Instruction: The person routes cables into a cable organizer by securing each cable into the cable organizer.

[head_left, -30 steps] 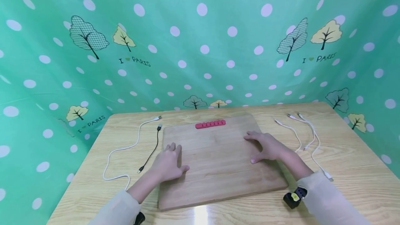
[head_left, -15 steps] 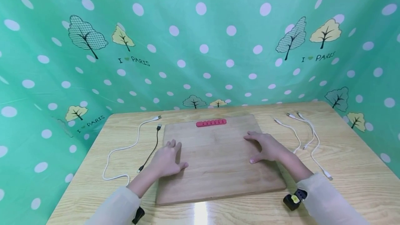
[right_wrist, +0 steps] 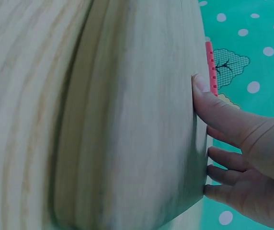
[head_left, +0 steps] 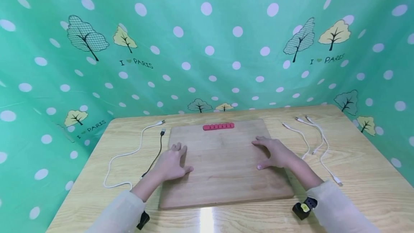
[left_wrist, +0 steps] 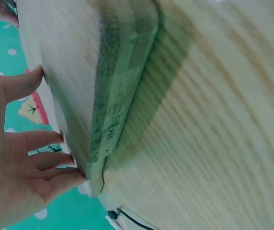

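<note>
A wooden board [head_left: 223,161] lies on the table, with a red notched strip [head_left: 218,126] on it near its far edge. My left hand [head_left: 169,163] rests on the board's left part, fingers spread and thumb pointing inward; the left wrist view shows those fingertips touching the board [left_wrist: 74,67]. On the right part of the board, my right hand [head_left: 275,152] rests with thumb and fingers apart, and the right wrist view has its fingertips against the surface [right_wrist: 156,120]. Neither hand is curled round anything.
Left of the board lie a long white cable [head_left: 121,155] and a short black cable [head_left: 160,146], partly behind my left forearm. Several white cables [head_left: 324,140] lie to the right. A green dotted cloth [head_left: 181,53] hangs behind the wooden table [head_left: 362,161].
The board has turned slightly, its near edge shifting away from me and to the left. My left hand has moved a little away from me and left; my right hand has hardly moved.
</note>
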The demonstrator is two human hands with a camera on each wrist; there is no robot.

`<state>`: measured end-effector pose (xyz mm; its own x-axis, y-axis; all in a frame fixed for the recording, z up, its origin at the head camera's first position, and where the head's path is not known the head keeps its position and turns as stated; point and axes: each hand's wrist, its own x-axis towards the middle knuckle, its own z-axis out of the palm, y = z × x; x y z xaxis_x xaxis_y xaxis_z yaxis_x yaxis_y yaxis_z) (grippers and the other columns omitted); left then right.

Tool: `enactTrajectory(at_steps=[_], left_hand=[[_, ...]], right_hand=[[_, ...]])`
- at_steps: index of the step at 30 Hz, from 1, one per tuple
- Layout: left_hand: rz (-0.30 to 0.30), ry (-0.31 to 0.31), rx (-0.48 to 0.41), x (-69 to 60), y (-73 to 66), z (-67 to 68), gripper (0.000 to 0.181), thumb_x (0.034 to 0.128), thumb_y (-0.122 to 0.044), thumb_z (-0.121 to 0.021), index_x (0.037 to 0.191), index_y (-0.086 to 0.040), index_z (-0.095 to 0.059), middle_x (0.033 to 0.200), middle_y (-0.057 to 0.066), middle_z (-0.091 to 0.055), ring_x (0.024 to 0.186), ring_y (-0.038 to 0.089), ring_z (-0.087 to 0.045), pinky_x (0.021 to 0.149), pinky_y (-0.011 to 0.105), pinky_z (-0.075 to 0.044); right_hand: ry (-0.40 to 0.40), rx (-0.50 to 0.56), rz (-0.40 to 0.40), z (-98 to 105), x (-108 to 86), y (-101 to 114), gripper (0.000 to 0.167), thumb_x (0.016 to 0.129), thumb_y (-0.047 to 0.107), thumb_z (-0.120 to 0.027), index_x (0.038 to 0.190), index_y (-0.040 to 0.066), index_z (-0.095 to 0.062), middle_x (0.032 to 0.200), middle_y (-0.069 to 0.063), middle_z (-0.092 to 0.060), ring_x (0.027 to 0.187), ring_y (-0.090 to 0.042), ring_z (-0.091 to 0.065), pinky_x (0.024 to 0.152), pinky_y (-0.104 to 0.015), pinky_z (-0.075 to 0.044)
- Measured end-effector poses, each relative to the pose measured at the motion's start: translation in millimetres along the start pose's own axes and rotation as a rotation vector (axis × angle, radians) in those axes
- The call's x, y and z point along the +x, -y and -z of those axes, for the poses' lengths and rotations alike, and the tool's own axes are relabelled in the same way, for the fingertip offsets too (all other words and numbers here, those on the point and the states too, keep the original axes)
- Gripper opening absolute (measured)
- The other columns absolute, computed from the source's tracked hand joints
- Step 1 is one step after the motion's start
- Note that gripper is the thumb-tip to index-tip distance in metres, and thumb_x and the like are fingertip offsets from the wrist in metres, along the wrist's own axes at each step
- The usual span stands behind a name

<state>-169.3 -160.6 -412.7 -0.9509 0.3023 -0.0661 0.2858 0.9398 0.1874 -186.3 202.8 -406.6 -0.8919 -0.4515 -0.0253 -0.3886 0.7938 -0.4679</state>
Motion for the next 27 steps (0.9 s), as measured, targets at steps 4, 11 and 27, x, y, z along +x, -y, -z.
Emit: enactTrajectory(at_steps=[4, 11, 27], left_hand=[[0.002, 0.002, 0.018, -0.1, 1.7, 2.8, 0.079, 0.0779, -0.049, -0.072, 0.136, -0.001, -0.051, 0.143, 0.029, -0.046, 0.131, 0.048, -0.045, 0.107, 0.056, -0.043], [0.008, 0.01, 0.012, -0.7, 2.2, 3.2, 0.079, 0.0786, -0.051, -0.07, 0.138, -0.003, -0.05, 0.144, 0.028, -0.045, 0.133, 0.047, -0.043, 0.109, 0.055, -0.042], [0.014, 0.047, -0.05, -6.5, -3.1, 2.0, 0.077, 0.0859, -0.043, -0.066, 0.143, 0.001, -0.041, 0.15, 0.029, -0.035, 0.141, 0.047, -0.032, 0.115, 0.055, -0.035]], right_hand=[[-0.001, 0.006, 0.011, -1.3, 1.4, -0.4, 0.084, 0.064, 0.029, -0.087, 0.135, 0.0, -0.052, 0.146, -0.03, -0.04, 0.135, -0.051, -0.037, 0.111, -0.062, -0.034], [0.004, 0.014, 0.005, -1.7, 1.0, -1.3, 0.085, 0.064, 0.03, -0.086, 0.135, 0.002, -0.051, 0.147, -0.029, -0.039, 0.135, -0.05, -0.036, 0.111, -0.062, -0.033], [0.005, 0.004, 0.009, -1.7, -0.8, -2.1, 0.084, 0.065, 0.031, -0.086, 0.136, 0.002, -0.051, 0.147, -0.029, -0.04, 0.135, -0.05, -0.037, 0.111, -0.062, -0.034]])
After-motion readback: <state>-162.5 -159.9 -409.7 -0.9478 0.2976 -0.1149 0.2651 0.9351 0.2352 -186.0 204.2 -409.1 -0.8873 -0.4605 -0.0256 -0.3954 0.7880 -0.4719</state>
